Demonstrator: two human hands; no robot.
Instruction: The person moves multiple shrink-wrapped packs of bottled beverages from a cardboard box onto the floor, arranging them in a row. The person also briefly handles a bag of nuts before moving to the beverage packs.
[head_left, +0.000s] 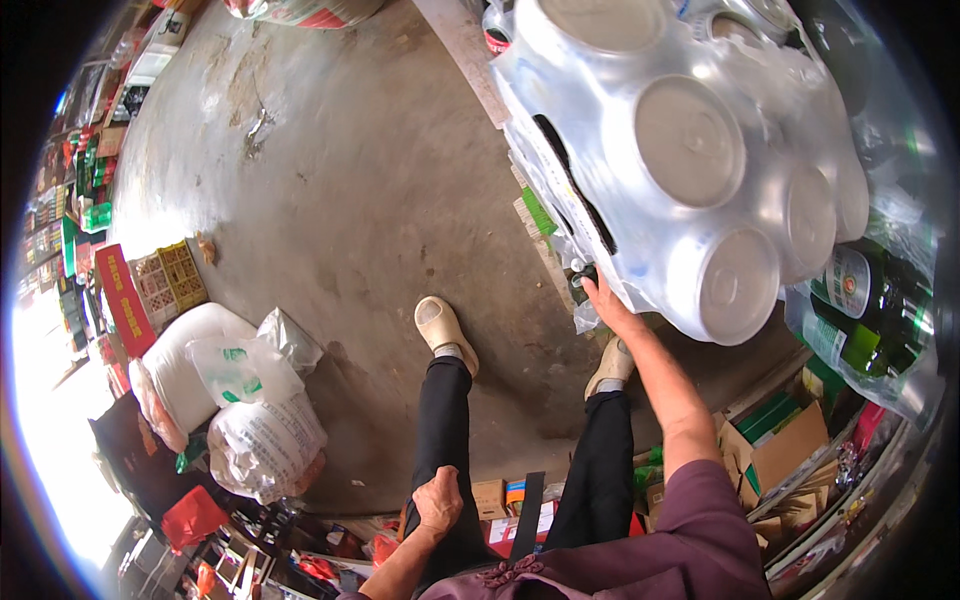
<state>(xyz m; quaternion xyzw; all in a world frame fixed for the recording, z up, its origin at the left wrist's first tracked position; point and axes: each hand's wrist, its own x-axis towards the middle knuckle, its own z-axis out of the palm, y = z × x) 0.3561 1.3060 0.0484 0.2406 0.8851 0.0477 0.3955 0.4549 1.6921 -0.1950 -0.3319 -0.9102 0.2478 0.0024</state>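
Note:
My left hand (437, 499) is curled into a loose fist against my left thigh, with nothing visible in it. On the right, my right hand (613, 306) reaches to the lower left edge of a shrink-wrapped pack of large cans (675, 187), whose round ends face up. Its fingers are partly hidden beside the wrap, near a small dark, glossy object (583, 274) and crumpled clear plastic (587, 316). Whether the fingers grip the pack or that object cannot be made out. A slotted, light-coloured panel (559, 184) runs along the pack's left side.
Wrapped green glass bottles (855, 300) stand at the right, above an open cardboard box (787, 442). White sacks and plastic bags (262, 435) lie at the left beside a yellow crate (176, 277). Concrete floor (360, 187) stretches ahead. Stocked shelves (82, 187) line the far left.

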